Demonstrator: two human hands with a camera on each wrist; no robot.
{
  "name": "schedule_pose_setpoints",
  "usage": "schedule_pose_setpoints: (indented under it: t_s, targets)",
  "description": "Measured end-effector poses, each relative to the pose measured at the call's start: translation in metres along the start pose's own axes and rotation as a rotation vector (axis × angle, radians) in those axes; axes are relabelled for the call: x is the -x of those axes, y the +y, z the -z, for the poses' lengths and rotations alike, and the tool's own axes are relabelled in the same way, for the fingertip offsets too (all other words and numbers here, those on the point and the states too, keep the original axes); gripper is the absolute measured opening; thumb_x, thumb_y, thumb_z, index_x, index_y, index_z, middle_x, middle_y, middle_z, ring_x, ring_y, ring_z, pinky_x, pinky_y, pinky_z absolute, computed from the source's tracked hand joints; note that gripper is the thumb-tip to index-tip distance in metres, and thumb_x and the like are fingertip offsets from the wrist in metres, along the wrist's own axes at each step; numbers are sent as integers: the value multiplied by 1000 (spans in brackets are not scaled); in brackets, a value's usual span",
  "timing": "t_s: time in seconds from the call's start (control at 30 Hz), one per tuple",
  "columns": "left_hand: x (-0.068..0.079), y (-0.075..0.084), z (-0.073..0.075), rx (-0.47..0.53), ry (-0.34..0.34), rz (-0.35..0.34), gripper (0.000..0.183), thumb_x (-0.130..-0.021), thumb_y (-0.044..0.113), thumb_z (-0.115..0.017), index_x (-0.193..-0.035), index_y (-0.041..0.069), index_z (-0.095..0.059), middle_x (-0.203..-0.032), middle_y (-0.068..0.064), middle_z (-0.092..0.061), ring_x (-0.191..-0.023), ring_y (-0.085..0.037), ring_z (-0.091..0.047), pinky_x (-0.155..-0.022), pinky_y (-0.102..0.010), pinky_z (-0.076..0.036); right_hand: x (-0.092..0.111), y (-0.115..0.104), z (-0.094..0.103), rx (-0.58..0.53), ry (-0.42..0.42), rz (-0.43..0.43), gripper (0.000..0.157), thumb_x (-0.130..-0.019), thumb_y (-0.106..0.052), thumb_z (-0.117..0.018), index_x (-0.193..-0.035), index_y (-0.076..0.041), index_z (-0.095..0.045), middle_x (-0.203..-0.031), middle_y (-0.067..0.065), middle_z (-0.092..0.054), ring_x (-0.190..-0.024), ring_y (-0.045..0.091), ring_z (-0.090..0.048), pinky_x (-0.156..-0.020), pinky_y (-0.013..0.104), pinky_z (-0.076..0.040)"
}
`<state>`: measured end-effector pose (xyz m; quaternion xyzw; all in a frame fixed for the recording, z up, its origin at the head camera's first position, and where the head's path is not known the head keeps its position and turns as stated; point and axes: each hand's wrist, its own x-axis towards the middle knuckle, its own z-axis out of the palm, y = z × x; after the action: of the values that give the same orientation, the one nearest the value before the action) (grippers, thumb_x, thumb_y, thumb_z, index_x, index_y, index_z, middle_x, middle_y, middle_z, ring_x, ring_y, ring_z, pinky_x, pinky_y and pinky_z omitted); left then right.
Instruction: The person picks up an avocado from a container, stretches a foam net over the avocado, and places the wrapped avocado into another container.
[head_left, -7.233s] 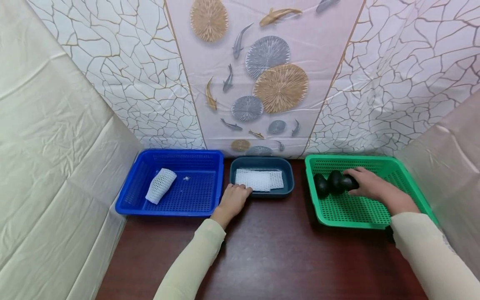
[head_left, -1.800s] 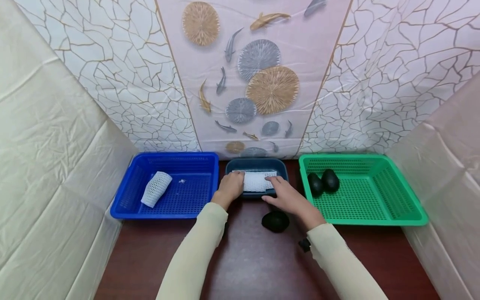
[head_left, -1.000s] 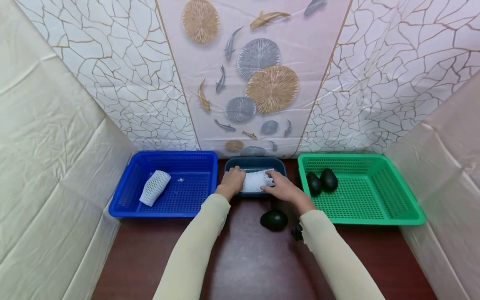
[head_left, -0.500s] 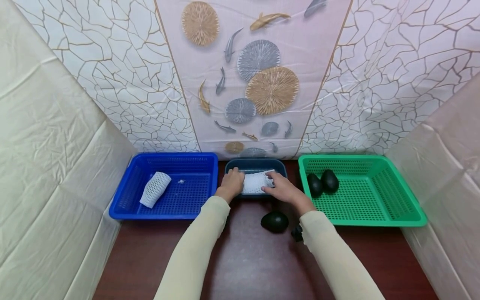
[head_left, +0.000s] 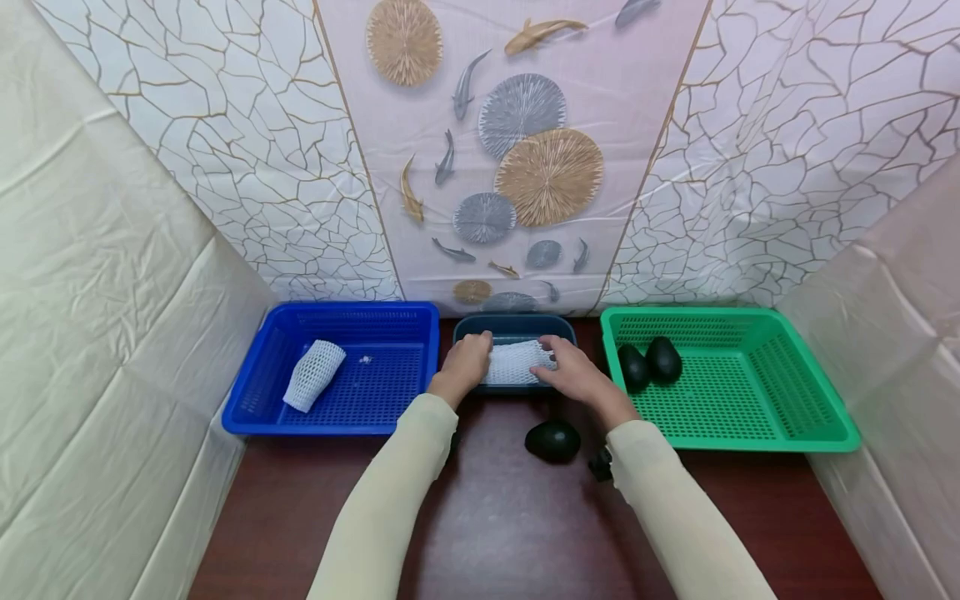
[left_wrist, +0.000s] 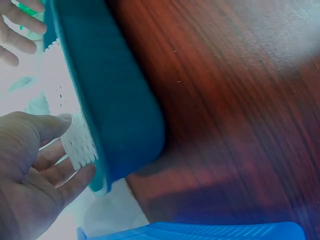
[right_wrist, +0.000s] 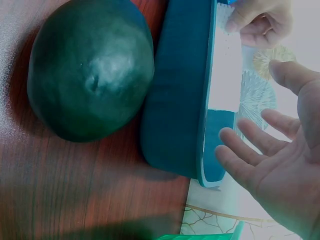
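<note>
A white foam net sleeve [head_left: 513, 364] is at the small dark teal tray [head_left: 517, 323]. My left hand [head_left: 465, 365] pinches the sleeve's left end, the thumb in front and the fingers behind, as the left wrist view shows. At the other end, my right hand [head_left: 573, 372] is spread; in the right wrist view its fingers [right_wrist: 240, 147] stand apart from the sleeve [right_wrist: 226, 75]. On the table in front of the tray lies a dark green avocado [head_left: 552, 441], large in the right wrist view [right_wrist: 90, 75].
To the left stands a blue basket [head_left: 330, 427] with a wrapped white net sleeve [head_left: 314, 375] in it. The green basket [head_left: 750, 444] at right holds two dark avocados [head_left: 664, 360]. A patterned backdrop [head_left: 525, 267] rises behind the containers.
My right hand has come from the green basket to the tray, and an avocado from there now lies on the table. My left hand has moved from the tray's edge onto the sleeve.
</note>
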<state>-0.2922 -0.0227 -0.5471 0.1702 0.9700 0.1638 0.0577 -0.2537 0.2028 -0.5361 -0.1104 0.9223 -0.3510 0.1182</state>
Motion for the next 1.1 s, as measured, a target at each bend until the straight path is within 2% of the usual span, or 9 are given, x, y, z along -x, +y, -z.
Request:
schedule_pose_setpoints:
  t_s: [0.17, 0.43, 0.57, 0.83, 1.1]
  targets:
    - [5, 1, 11, 64, 33, -7, 13, -103, 7, -59, -115, 8, -63, -110, -12, -71, -96, -26, -71, -82, -40, -59, 2, 1, 2, -33, 63, 8, 64, -102, -25, -66, -154, -3, -38, -153, 22, -47, -139, 40, -50, -108, 55, -48]
    - [14, 3, 21, 108, 132, -47, 10, -100, 8, -65, -108, 11, -61, -104, -8, -70, -92, -24, -69, -79, -40, -57, 5, 4, 5, -97, 177, 13, 52, -99, -20, -70, -144, -2, -50, -141, 19, -58, -130, 38, -58, -105, 53, -51]
    - [20, 8, 26, 128, 152, -61, 10, -100, 9, -66, -108, 12, -60, -106, -8, -70, -94, -25, -69, -80, -41, -58, 6, 10, 6, -146, 199, 7, 46, -99, -19, -71, -138, -3, -54, -139, 20, -60, -128, 38, -60, -106, 52, -51]
    - [30, 17, 32, 163, 217, -108, 13, -98, 9, -69, -107, 12, -60, -105, -7, -71, -93, -25, -70, -79, -41, -58, 9, 12, 11, -249, 235, 54, 34, -99, -16, -71, -128, -4, -59, -126, 19, -66, -117, 35, -66, -102, 50, -53]
    - [42, 23, 36, 231, 226, -123, 14, -100, 11, -68, -110, 13, -59, -109, -7, -72, -95, -23, -69, -85, -40, -59, 16, 7, 16, -267, 247, 76, 29, -98, -14, -71, -122, -2, -60, -118, 19, -67, -109, 32, -67, -98, 48, -55]
